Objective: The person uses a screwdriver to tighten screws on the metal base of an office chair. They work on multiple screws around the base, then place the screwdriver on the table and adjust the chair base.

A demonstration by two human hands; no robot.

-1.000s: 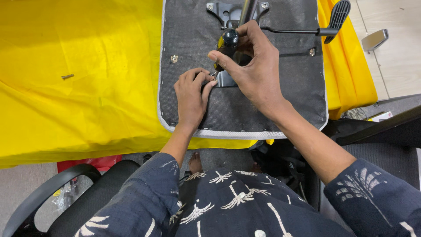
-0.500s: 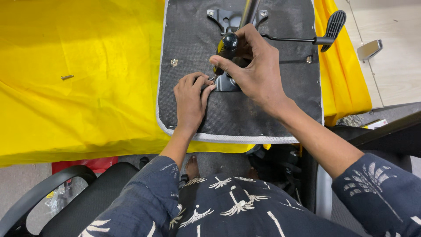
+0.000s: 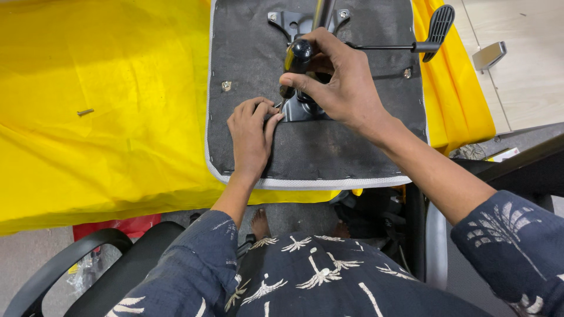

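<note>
the right hand (image 3: 343,85) is gripping a black-and-yellow screwdriver (image 3: 295,61), clamped around its handle, over the metal bracket (image 3: 299,108) on the upturned grey seat base (image 3: 329,147); the left hand (image 3: 251,132) is pressing beside the tip, fingers curled, on the yellow cloth-covered table (image 3: 106,117)

The scene is bright and evenly lit, with soft light that seems to come from above. The yellow cloth (image 3: 106,117) looks very saturated and has a mild glow, but no detail is burned out. Shadows are soft and short: a faint one lies under the right hand (image 3: 338,82) on the dark seat underside (image 3: 329,147). The area near the person's legs, under the worktop, is darker. The middle of the view is sharp. The wide lens bends straight lines a little at the edges.
</note>
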